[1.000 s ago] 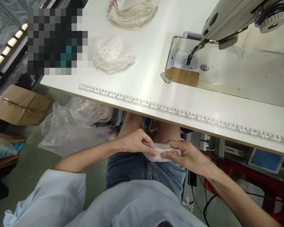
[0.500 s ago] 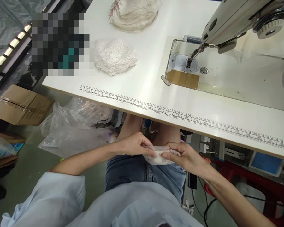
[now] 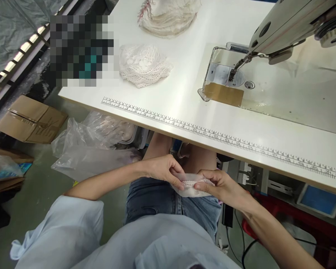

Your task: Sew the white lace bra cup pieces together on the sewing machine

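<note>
Above my lap, below the table's front edge, both hands hold a small piece of sheer white lace fabric (image 3: 192, 191). My left hand (image 3: 166, 171) pinches its left end between thumb and fingers. My right hand (image 3: 220, 186) grips the right end, its thumb lying on top. A whitish gathered or lacy strip runs along the fabric between the two thumbs. Parts of the fabric are hidden under the fingers.
A white sewing table (image 3: 182, 101) with a printed ruler (image 3: 190, 129) spans the view. On it stand a sewing machine (image 3: 280, 26), a lace pile (image 3: 144, 67) and a cream fabric bundle (image 3: 168, 18). Plastic bags (image 3: 92, 157) and a cardboard box (image 3: 30, 119) lie at left.
The view has shifted slightly, so the table and machine appear further right. Between my thumbs, more of the lacy strip shows; both hands keep their hold on the fabric.
</note>
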A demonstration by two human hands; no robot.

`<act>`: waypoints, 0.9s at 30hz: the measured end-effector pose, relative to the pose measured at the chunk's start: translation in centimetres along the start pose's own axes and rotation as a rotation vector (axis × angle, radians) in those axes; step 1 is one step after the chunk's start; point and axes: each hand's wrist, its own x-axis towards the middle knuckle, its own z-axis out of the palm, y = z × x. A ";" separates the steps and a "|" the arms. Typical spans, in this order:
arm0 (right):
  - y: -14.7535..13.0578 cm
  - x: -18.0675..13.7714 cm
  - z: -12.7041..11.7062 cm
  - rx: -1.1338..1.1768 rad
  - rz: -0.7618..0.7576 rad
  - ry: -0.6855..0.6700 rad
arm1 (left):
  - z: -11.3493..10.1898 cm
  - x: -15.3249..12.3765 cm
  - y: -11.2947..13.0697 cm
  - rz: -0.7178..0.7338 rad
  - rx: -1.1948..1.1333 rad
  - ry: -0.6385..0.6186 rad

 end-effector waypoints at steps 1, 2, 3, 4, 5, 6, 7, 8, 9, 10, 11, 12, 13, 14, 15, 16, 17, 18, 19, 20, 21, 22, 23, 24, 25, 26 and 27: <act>0.0 0.0 0.0 0.000 0.001 0.001 | 0.1 0.0 0.0 -0.002 -0.004 0.002; 0.0 0.0 0.0 0.002 0.001 0.002 | 0.1 0.0 0.0 0.001 -0.007 0.002; 0.1 0.0 0.1 0.005 0.000 0.002 | 0.1 0.0 0.0 0.006 -0.009 0.002; 0.1 0.0 0.1 0.005 -0.002 0.000 | 0.2 0.0 0.0 0.012 -0.007 0.003; 0.1 0.0 0.1 0.001 -0.006 -0.002 | 0.3 0.0 -0.1 0.017 -0.002 0.004; 0.1 0.0 0.2 -0.006 -0.011 -0.005 | 0.3 0.0 -0.1 0.020 0.003 0.006; 0.2 0.0 0.2 -0.018 -0.016 -0.005 | 0.4 0.0 -0.1 0.022 0.007 0.011; 0.2 0.0 0.3 -0.034 -0.024 -0.003 | 0.5 0.0 -0.1 0.024 0.010 0.018; 0.2 0.1 0.3 -0.055 -0.035 0.000 | 0.5 0.0 -0.1 0.026 0.015 0.028; 0.2 0.1 0.3 -0.081 -0.046 0.006 | 0.6 0.1 -0.1 0.029 0.026 0.040; 0.2 0.1 0.3 -0.107 -0.058 0.011 | 0.6 0.1 -0.2 0.034 0.044 0.054; 0.1 0.1 0.3 -0.133 -0.067 0.014 | 0.7 0.1 -0.3 0.041 0.068 0.070; 0.1 0.1 0.3 -0.153 -0.073 0.016 | 0.7 0.2 -0.3 0.051 0.093 0.088; 0.1 0.0 0.3 -0.167 -0.075 0.014 | 0.7 0.2 -0.4 0.062 0.113 0.103; 0.0 0.0 0.4 -0.175 -0.076 0.011 | 0.8 0.2 -0.5 0.072 0.125 0.117; -0.1 0.0 0.4 -0.183 -0.075 0.009 | 0.8 0.2 -0.5 0.079 0.132 0.131; -0.1 -0.1 0.5 -0.195 -0.074 0.008 | 0.9 0.2 -0.5 0.082 0.138 0.144; -0.1 -0.1 0.5 -0.212 -0.071 0.015 | 0.9 0.2 -0.4 0.083 0.147 0.155; -0.1 -0.1 0.6 -0.228 -0.068 0.029 | 1.0 0.2 -0.4 0.083 0.160 0.166; -0.1 -0.1 0.7 -0.238 -0.067 0.045 | 1.0 0.1 -0.3 0.082 0.174 0.179; 0.0 0.0 0.7 -0.238 -0.069 0.060 | 1.0 0.0 -0.2 0.079 0.184 0.189; 0.1 0.0 0.8 -0.226 -0.074 0.068 | 1.0 0.0 -0.1 0.077 0.187 0.194; 0.2 0.1 0.8 -0.203 -0.080 0.068 | 1.0 -0.1 0.0 0.076 0.184 0.194; 0.3 0.2 0.7 -0.175 -0.085 0.056 | 0.9 -0.2 0.0 0.078 0.180 0.183; 0.4 0.2 0.7 -0.145 -0.087 0.040 | 0.8 -0.3 -0.1 0.081 0.179 0.159; 0.4 0.3 0.6 -0.113 -0.087 0.022 | 0.7 -0.3 -0.2 0.086 0.180 0.129; 0.4 0.3 0.4 -0.079 -0.085 0.006 | 0.5 -0.4 -0.4 0.089 0.185 0.098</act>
